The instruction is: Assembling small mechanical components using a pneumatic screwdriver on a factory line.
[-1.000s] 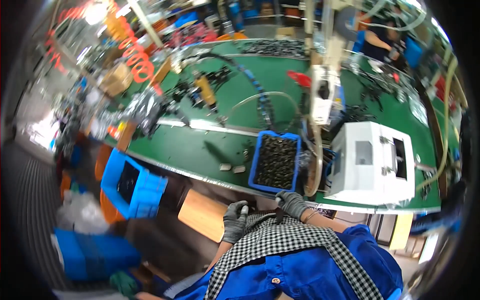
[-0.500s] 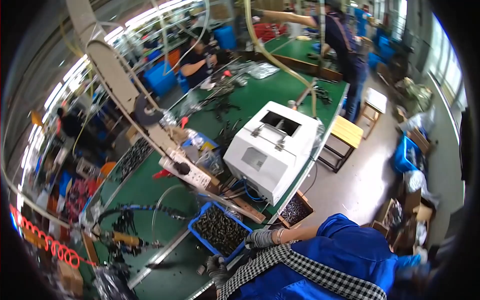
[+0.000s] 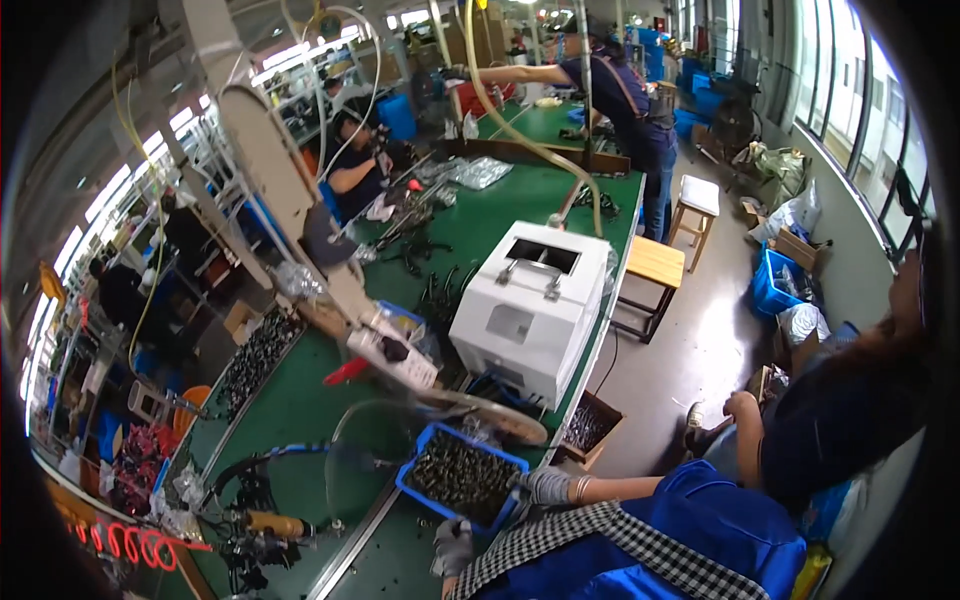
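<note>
A blue plastic bin (image 3: 409,490) full of small dark metal-looking parts (image 3: 462,474) rests on the green table close to my body. Both of my hands wear grey work gloves. My right hand (image 3: 546,489) is closed on the bin's right rim, its fingertips partly lost against the dark parts. At the near left rim, my left hand (image 3: 453,547) is bent, with its fingers curled against the bin's edge. The underside of that grip is hidden.
Behind the bin stand a white metal machine (image 3: 530,325) and a round-ended board (image 3: 490,412). A cable-fed tool (image 3: 275,524) lies left. An open box of small parts (image 3: 590,428) sits below the table's right edge. Another person (image 3: 835,420) is close on the right.
The whole view has shifted, with more of the windows showing. A person in dark clothing has come into sight at the right. My hands stay at the bin.
</note>
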The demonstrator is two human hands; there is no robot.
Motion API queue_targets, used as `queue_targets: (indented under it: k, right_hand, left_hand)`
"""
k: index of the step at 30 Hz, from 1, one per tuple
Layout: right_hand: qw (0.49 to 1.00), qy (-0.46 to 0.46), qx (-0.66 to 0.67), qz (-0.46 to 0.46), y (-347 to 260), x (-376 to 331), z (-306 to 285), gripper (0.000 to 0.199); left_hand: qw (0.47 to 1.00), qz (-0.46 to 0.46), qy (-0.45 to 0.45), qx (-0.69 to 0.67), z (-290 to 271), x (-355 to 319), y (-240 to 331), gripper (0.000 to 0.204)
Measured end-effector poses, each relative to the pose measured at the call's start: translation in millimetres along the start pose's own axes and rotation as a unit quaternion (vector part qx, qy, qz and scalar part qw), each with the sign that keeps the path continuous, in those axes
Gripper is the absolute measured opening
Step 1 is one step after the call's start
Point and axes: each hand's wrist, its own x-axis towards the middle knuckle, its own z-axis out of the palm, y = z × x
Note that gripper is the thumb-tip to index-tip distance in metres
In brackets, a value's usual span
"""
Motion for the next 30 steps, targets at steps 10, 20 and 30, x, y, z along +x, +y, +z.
queue_targets:
  k: [10, 20, 30]
  right_hand:
    - [0.992, 0.114, 0.025, 0.037, 21.0, 14.9, 25.4, 0.035]
    - [0.982, 0.179, -0.059, -0.001, 20.4, 23.9, 39.5, 0.016]
    - [0.989, 0.14, 0.022, 0.049, 14.3, 26.5, 34.6, 0.016]
  left_hand:
    - [0.997, 0.082, -0.014, 0.002, -5.8, 20.5, 23.8, 0.021]
    - [0.993, 0.039, -0.011, -0.11, 2.8, 6.2, 1.6, 0.019]
    - [0.991, 0.032, 0.008, -0.128, 6.2, 5.0, 2.2, 0.019]
